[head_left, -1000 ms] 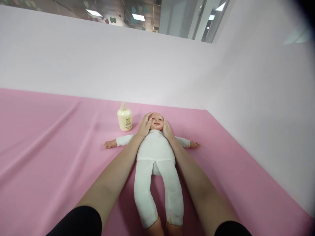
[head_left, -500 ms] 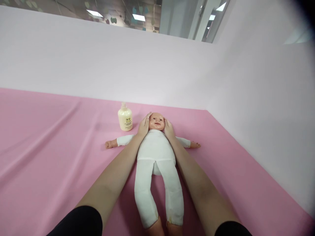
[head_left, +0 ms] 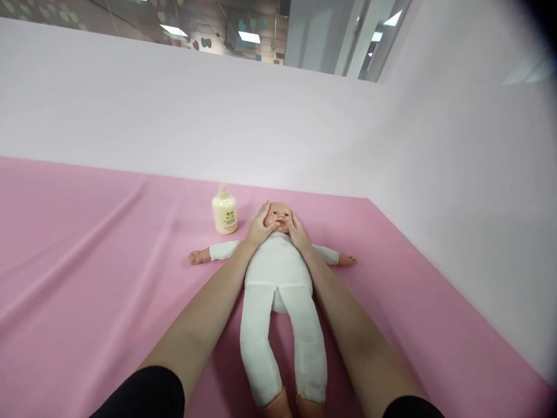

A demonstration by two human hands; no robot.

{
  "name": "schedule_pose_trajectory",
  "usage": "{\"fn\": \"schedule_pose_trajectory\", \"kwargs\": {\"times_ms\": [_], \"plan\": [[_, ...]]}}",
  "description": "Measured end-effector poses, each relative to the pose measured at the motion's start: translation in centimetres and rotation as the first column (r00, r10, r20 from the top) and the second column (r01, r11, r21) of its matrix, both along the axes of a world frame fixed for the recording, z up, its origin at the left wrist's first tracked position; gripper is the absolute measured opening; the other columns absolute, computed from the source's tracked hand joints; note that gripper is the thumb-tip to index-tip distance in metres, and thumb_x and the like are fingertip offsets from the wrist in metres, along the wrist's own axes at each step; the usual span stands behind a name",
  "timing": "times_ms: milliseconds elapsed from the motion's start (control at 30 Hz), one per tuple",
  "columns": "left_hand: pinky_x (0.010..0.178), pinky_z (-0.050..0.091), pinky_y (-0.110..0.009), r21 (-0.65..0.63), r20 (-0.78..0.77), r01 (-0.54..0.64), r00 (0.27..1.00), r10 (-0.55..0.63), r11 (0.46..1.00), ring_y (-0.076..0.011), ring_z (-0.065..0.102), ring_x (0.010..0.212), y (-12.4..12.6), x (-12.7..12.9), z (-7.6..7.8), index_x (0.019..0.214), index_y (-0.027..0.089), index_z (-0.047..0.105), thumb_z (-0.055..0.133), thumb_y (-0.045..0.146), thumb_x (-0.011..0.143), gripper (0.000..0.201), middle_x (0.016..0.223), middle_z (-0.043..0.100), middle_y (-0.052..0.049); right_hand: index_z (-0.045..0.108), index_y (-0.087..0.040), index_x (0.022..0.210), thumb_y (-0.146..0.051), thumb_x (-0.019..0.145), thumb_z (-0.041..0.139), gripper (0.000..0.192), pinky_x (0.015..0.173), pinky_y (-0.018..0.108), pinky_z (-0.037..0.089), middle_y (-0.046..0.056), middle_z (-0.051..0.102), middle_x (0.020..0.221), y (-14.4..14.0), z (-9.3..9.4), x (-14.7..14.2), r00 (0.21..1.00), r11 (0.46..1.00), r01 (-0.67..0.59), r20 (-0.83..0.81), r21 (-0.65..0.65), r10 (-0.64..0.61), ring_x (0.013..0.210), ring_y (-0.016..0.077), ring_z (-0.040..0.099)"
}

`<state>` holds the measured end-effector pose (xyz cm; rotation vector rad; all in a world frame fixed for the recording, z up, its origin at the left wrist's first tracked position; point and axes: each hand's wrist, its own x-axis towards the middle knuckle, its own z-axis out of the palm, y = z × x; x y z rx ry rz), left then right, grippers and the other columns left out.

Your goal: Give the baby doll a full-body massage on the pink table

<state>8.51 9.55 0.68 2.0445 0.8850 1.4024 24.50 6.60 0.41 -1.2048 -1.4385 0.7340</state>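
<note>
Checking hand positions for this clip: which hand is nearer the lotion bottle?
Left. The left hand rests on the doll's cheek, just right of the lotion bottle; the right hand is on the doll's far cheek.

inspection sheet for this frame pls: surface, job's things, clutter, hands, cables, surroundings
Surface: pink cloth sheet, creased on the left.
Job's things: baby doll in a white cloth suit lies on its back, arms spread, head away from the camera.
Clutter: cream plastic pump bottle stands upright beside the doll's head, apart from it.
Hands: left hand and right hand rest on the doll's cheeks, thumbs near its mouth; nothing gripped.
Cables: nothing seen.
Surroundings: pale backdrop panels behind and to the right; ceiling lights above them.
</note>
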Motion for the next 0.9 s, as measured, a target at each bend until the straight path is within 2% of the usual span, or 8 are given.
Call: {"fn": "schedule_pose_trajectory", "kwargs": {"times_ms": [133,267,533,700,800,900], "plan": [[0.114,0.019,-0.042,-0.019,-0.036,-0.005,0.999,0.005,1.000,-0.0286,0.022,0.139,0.12,0.02,-0.07,0.143,0.012,0.025,0.067,0.051,0.069,0.094,0.149,0.028,-0.016,0.019,-0.018,0.146,-0.055,0.069,0.066,0.097,0.114,0.037,0.022,0.007,0.029,0.149,-0.06,0.06,-0.01,0.999,0.994,-0.007,0.040,-0.107,0.012,0.137,0.0219,0.029],[0.114,0.020,-0.042,-0.025,-0.034,-0.001,0.999,0.000,1.000,-0.0295,0.023,0.138,0.19,0.04,-0.09,0.143,0.012,0.026,0.072,0.049,0.065,0.098,0.148,0.028,-0.017,0.013,-0.015,0.147,-0.053,0.067,0.069,0.105,0.115,0.037,0.023,0.008,0.027,0.149,-0.02,0.08,0.08,0.999,0.993,-0.042,0.016,-0.113,0.044,0.137,0.0231,0.028],[0.113,0.022,-0.042,-0.033,-0.032,-0.014,0.999,0.013,0.999,-0.0295,0.027,0.137,-0.03,0.10,0.24,0.142,0.012,0.027,0.074,0.046,0.063,0.098,0.147,0.029,-0.018,0.011,-0.015,0.147,-0.058,0.071,0.062,0.101,0.116,0.036,0.019,0.007,0.025,0.150,-0.02,0.05,0.00,0.999,0.992,-0.032,0.022,-0.121,0.035,0.139,0.0215,0.025],[0.113,0.022,-0.042,-0.017,-0.029,-0.017,0.999,0.017,1.000,-0.0266,0.028,0.136,0.20,0.21,-0.06,0.142,0.013,0.027,0.065,0.046,0.074,0.085,0.147,0.031,-0.016,0.012,-0.019,0.147,-0.062,0.075,0.054,0.094,0.116,0.035,0.018,0.004,0.022,0.151,-0.23,0.21,-0.06,0.999,0.994,-0.041,0.020,-0.105,0.043,0.140,0.0188,0.023],[0.114,0.022,-0.040,-0.012,-0.008,-0.019,1.000,0.019,1.000,-0.0240,0.029,0.136,0.35,0.24,-0.36,0.142,0.012,0.029,0.056,0.046,0.081,0.074,0.146,0.032,-0.015,0.016,-0.017,0.147,-0.067,0.080,0.043,0.088,0.117,0.034,0.015,0.004,0.020,0.152,-0.23,0.15,-0.06,0.999,0.995,-0.018,0.024,-0.102,0.020,0.141,0.0173,0.020],[0.114,0.021,-0.039,-0.007,0.013,-0.016,1.000,0.016,1.000,-0.0218,0.029,0.136,0.39,0.24,-0.54,0.141,0.015,0.030,0.049,0.047,0.086,0.066,0.147,0.032,-0.013,0.023,-0.021,0.145,-0.069,0.084,0.030,0.078,0.117,0.035,0.012,0.001,0.023,0.151,0.14,-0.25,0.01,1.000,0.997,-0.001,0.014,-0.078,0.002,0.141,0.0158,0.019]]}}
